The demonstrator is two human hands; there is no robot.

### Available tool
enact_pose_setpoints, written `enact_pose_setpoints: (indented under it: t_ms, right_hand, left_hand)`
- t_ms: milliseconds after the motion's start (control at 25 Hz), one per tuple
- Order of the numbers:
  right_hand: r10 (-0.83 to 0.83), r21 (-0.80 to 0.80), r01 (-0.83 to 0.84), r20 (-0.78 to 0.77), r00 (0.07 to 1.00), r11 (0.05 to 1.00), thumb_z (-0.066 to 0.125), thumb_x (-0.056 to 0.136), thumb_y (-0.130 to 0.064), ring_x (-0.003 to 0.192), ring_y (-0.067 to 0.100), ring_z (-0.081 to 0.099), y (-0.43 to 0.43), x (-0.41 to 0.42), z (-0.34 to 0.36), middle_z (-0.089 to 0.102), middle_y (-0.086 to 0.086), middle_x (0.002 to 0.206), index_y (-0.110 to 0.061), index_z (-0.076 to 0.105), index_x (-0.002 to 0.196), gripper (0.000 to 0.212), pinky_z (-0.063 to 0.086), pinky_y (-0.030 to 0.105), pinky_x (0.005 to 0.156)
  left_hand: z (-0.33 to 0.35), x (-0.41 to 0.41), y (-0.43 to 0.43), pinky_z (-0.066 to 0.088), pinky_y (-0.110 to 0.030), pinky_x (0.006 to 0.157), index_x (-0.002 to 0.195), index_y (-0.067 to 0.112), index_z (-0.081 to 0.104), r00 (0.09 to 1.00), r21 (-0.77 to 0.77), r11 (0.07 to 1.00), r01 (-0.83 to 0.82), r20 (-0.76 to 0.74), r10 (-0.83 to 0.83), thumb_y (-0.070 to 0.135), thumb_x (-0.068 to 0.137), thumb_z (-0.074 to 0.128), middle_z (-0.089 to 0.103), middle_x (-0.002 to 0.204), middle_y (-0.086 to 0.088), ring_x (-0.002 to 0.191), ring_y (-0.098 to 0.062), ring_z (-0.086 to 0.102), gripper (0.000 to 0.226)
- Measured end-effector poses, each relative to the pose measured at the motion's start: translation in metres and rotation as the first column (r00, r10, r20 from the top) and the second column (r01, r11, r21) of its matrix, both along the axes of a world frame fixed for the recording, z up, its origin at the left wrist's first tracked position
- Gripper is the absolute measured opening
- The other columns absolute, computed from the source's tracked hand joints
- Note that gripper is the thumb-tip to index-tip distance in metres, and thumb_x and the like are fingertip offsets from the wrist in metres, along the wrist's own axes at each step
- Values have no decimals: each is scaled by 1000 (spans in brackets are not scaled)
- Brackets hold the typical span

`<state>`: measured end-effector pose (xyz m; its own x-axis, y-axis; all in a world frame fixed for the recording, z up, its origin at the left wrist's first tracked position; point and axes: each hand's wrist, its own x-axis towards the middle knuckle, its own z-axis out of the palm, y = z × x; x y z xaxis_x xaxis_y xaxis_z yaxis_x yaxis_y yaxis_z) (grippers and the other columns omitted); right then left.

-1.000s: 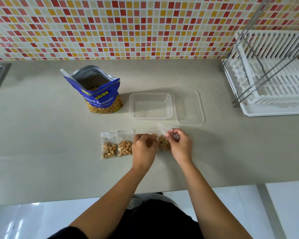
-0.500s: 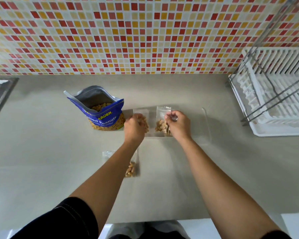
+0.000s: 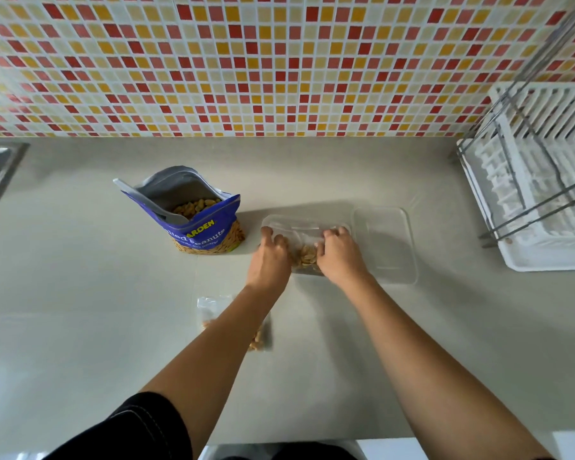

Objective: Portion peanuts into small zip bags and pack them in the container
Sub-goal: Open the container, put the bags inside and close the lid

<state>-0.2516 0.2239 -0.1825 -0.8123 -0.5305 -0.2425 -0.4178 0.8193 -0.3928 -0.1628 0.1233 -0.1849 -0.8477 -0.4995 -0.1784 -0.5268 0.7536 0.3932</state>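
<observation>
Most of the worktop (image 3: 80,327) is as it was a second ago. The rack (image 3: 538,194) stands at 3 o'clock. The pouch (image 3: 196,224) stands open at about 10 o'clock of centre, with peanuts showing inside. The lid (image 3: 385,247) lies flat just beside the container's 3 o'clock side.

The change is in the container (image 3: 299,219). A second ago it held nothing, and both hands were at 6 o'clock of it, lifting filled bags from a row of four. Half a second ago they carried those bags above it. Now both hands are down between its walls.

The left hand (image 3: 269,257) is at the 9 o'clock end with its fingers curled downward. Its bag is hidden beneath it, so I cannot tell whether it still grips. The right hand (image 3: 339,254), at the 3 o'clock end, has its fingers bent over the top of a bag (image 3: 304,257). That bag sits low in the container, and its peanuts show between the two hands. Two remaining bags (image 3: 210,307) stay on the worktop at 7 o'clock of the container, mostly under the left forearm.

By my reading, portioning is finished and packing is about half done. What is left is to let go, fetch the other pair, and probably fit the lid.
</observation>
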Motion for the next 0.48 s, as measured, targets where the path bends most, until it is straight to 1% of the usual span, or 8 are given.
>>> enact_pose_setpoints:
  t_ms: [80, 120, 200, 240, 280, 360, 400, 480]
  right_hand:
    - [37, 67, -30, -93, 995, 997, 55, 88, -9, 118, 32, 48, 7, 8, 8, 36, 17, 137, -4, 51, 126, 39, 41, 34, 98]
    - [66, 74, -57, -125, 990, 996, 56, 87, -7, 120, 32, 47, 11, 12, 8, 34, 14, 140, -6, 50, 127, 41, 41, 35, 98]
    - [183, 95, -173, -116, 976, 980, 52, 87, -8, 125, 28, 45, 16, 18, 5, 38, 9, 143, -9, 50, 127, 40, 37, 36, 103]
    - [246, 116, -235, -85, 966, 965, 50, 88, -11, 130, 24, 42, 19, 19, 3, 38, 7, 146, -10, 49, 129, 41, 31, 37, 108]
    - [284, 132, -276, -48, 957, 952, 47, 90, -14, 135, 20, 37, 22, 20, 0, 36, 5, 149, -10, 45, 133, 43, 24, 39, 112]
    - [293, 154, -290, 4, 956, 944, 37, 96, -20, 141, 15, 27, 30, 21, -3, 26, 3, 155, -11, 33, 142, 48, 12, 42, 116]
    - [291, 164, -288, 8, 957, 943, 32, 98, -23, 142, 15, 24, 33, 20, -4, 22, 3, 156, -12, 26, 146, 50, 8, 43, 117]
    - [305, 169, -299, -11, 952, 939, 27, 99, -26, 143, 13, 21, 38, 19, -5, 18, 0, 157, -15, 19, 148, 50, 3, 44, 117]
  left_hand:
    - [0, 3, 3, 51, -38, 82, 117, -2, 52, 998, -91, 995, 46, 55, -41, 12, 94, 45, 40, 132, -21, 103, -34, 59, 28]
    - [0, 3, 4, 54, -38, 79, 113, -1, 56, 996, -158, 985, 75, 57, -67, 14, 91, 51, 45, 129, -21, 103, -34, 59, 27]
    - [5, 3, 3, 58, -40, 68, 99, 1, 65, 987, -227, 961, 158, 60, -148, 16, 80, 65, 60, 113, -18, 99, -34, 61, 24]
    - [2, 2, 2, 58, -42, 71, 101, 3, 65, 976, -230, 949, 214, 23, -215, 16, 81, 65, 62, 113, -16, 103, -34, 61, 23]
    - [-1, 2, 0, 55, -44, 83, 111, 6, 62, 961, -157, 949, 272, -1, -275, 17, 87, 58, 59, 123, -14, 115, -33, 55, 27]
    - [-7, 5, -3, 38, -41, 107, 134, 16, 47, 927, -36, 927, 374, 36, -373, 24, 97, 41, 41, 146, -8, 136, -28, 36, 38]
    - [-11, 7, -5, 29, -37, 114, 139, 20, 40, 920, -16, 921, 389, 46, -388, 27, 99, 36, 35, 150, -5, 140, -26, 29, 41]
    - [-15, 8, -7, 18, -31, 116, 141, 21, 38, 914, -7, 915, 403, 43, -402, 30, 100, 32, 35, 151, -4, 141, -22, 26, 43]
